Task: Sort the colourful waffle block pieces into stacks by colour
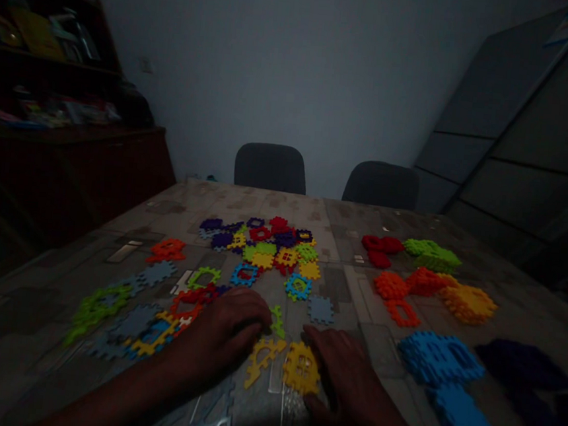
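Observation:
My left hand (237, 318) is curled over the near middle of the table, its fingertips beside a small green toothed piece (278, 321). Whatever lies under those fingers is hidden. Below it is a yellow triangular frame piece (262, 358). My right hand (345, 367) spans the right side of a yellow square window piece (301, 368), forefinger at its top corner and thumb at its lower edge. Above sit a grey square piece (321, 310) and a blue frame piece with a green centre (298, 286). Orange and red pieces (189, 303) lie partly behind my left hand.
A mixed heap of toothed pieces (264, 248) covers the table's middle. Colour-sorted piles stand right: red (381, 248), green (432, 254), orange (391, 285), yellow (468, 302), blue (440, 359), purple (524, 364). Grey and green pieces (99, 306) spread left. Two chairs (271, 167) stand beyond.

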Demonstrator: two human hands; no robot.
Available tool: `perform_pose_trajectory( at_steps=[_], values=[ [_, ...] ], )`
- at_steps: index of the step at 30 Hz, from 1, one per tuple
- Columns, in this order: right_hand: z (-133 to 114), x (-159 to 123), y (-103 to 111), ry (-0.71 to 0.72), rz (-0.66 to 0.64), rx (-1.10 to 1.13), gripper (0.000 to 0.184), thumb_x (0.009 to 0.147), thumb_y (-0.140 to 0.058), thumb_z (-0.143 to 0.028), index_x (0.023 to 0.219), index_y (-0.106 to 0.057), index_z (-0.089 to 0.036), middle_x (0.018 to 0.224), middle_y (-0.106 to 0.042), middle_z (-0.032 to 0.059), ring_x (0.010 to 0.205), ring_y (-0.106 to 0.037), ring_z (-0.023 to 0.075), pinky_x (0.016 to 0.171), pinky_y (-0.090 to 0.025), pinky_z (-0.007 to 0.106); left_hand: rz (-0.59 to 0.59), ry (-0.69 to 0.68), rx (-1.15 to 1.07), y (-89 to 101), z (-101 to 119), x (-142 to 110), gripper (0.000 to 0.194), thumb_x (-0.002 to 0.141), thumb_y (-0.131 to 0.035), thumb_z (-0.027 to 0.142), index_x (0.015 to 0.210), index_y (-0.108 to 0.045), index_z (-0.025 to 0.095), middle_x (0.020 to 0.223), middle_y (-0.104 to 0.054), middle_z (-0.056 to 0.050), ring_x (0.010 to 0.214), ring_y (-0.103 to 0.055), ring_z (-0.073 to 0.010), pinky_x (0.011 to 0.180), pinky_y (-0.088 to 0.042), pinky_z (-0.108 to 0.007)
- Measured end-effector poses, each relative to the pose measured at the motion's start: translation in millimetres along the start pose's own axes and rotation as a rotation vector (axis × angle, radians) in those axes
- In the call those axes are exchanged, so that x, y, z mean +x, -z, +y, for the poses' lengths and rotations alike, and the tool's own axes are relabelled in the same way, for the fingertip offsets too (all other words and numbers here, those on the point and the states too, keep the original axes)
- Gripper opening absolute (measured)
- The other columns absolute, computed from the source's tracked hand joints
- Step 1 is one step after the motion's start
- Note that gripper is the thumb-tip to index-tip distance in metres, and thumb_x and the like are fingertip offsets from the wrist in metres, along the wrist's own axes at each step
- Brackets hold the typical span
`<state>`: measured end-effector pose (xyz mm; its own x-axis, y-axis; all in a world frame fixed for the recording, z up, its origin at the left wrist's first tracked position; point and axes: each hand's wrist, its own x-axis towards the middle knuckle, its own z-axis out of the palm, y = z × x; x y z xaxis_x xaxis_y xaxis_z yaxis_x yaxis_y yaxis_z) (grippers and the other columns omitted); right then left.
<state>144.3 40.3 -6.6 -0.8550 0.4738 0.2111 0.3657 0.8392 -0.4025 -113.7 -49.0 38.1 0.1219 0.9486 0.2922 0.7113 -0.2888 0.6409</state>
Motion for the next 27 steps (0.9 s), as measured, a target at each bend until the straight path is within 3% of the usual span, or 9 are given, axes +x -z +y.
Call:
perform_pose_trajectory(
  at_steps=[6, 10, 21, 27],
  values=[
    [-2, 0, 0, -0.019, -0.049, -0.005, 0.092, 0.066, -0.074, -0.015, 0.151, -0.039, -0.017, 0.141, -0.058, 0.0152, 0.125, -0.052, 0.0361, 0.109, -0.039, 0.053, 0.008, 0.093, 0.029, 15.6, -9, 4, 0.025, 0.095, -0.045, 0.024, 0.099, -0.069, 0.018, 0.104, -0.071, -0.007, 0.101, -0.065, -0.0236, 0.093, -0.049, -0.040],
    [-1, 2, -3, -0.040, -0.064, -0.005, 0.086, 0.068, -0.072, -0.017, 0.149, -0.042, -0.015, 0.137, -0.060, 0.0146, 0.124, -0.053, 0.0337, 0.109, -0.039, 0.052, -0.025, 0.118, 0.057, 16.4, -16, 3, 0.026, 0.096, -0.047, 0.028, 0.105, -0.069, 0.019, 0.110, -0.071, -0.008, 0.106, -0.064, -0.0256, 0.096, -0.048, -0.041],
    [11, -7, 13, -0.022, -0.125, -0.073, 0.091, 0.062, -0.066, -0.004, 0.150, -0.042, -0.016, 0.131, -0.061, 0.0154, 0.120, -0.053, 0.0341, 0.109, -0.035, 0.053, -0.111, 0.173, 0.036, 15.8, -13, -2, 0.022, 0.095, -0.052, 0.028, 0.111, -0.066, 0.023, 0.116, -0.069, -0.008, 0.109, -0.062, -0.0250, 0.099, -0.047, -0.043],
    [21, -14, 20, -0.017, -0.119, -0.138, 0.094, 0.058, -0.059, 0.001, 0.149, -0.043, -0.016, 0.130, -0.060, 0.0155, 0.121, -0.052, 0.0336, 0.110, -0.034, 0.052, -0.133, 0.151, 0.111, 20.4, -20, 17, 0.025, 0.094, -0.052, 0.027, 0.115, -0.066, 0.022, 0.118, -0.070, -0.008, 0.110, -0.063, -0.0248, 0.099, -0.048, -0.041]
  ],
)
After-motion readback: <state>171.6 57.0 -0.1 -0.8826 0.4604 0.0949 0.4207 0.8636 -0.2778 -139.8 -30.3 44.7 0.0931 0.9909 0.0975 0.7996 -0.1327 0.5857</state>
